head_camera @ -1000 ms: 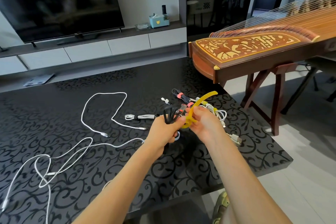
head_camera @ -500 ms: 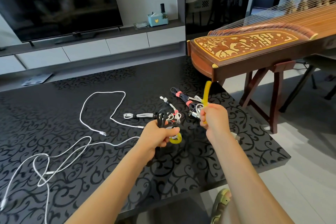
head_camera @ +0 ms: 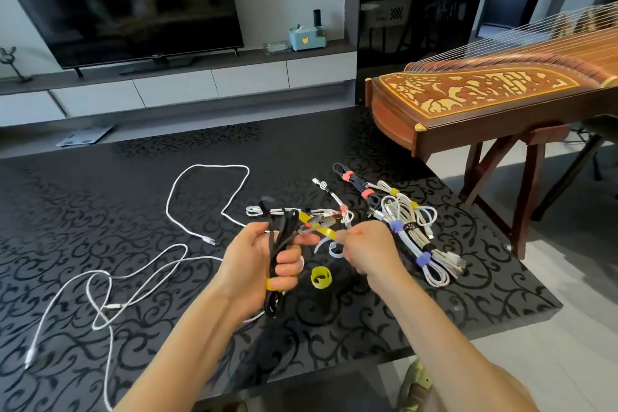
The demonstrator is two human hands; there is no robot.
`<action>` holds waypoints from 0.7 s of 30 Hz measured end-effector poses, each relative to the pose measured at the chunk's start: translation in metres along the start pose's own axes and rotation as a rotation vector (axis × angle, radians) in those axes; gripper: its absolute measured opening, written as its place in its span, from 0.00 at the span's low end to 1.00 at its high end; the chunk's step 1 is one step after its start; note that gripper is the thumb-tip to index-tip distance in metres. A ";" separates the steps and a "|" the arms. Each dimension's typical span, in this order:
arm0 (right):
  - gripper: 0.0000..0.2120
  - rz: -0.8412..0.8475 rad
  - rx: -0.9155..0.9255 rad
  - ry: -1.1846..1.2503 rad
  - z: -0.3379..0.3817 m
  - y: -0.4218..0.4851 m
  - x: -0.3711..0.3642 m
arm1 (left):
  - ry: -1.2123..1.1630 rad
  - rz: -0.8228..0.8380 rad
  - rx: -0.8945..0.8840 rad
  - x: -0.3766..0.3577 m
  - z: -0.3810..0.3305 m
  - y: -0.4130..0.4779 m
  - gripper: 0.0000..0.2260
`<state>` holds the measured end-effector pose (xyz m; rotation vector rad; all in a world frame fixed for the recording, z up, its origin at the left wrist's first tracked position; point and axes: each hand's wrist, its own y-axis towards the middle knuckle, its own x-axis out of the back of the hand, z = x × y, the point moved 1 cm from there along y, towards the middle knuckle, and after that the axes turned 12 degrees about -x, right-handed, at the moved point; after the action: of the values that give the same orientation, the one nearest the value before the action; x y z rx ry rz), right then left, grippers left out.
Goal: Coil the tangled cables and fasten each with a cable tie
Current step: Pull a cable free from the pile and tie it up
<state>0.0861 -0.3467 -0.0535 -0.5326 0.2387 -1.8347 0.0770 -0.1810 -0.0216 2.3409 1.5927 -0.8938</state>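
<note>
Black bench, glossy, scroll-patterned. Rolled yellow tie lay on it. Right of tie: heap of white cable bundles, bound with purple, yellow and black ties. Beyond tie: dark bundle with pink ties, small white coil. Just beyond tie: curled white strip. Left of tie: two loose white cables, one looped, other sprawled toward bench's left edge.

Left hand gripping black cable bundle, right hand pinching yellow tie, apparently looped round it
</note>
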 end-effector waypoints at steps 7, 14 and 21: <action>0.25 0.324 -0.048 0.046 0.008 -0.027 -0.038 | 0.170 -0.206 0.112 0.022 0.009 -0.010 0.20; 0.15 0.407 -0.069 0.075 0.010 -0.034 -0.058 | 0.287 -0.383 -0.193 0.032 0.000 -0.012 0.10; 0.06 0.499 0.006 -0.023 0.017 -0.051 -0.057 | 0.668 -0.598 -0.461 0.047 -0.005 -0.011 0.09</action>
<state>0.0646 -0.2745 -0.0309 -0.4418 0.3187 -1.3432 0.0804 -0.1374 -0.0422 1.9319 2.4842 0.2592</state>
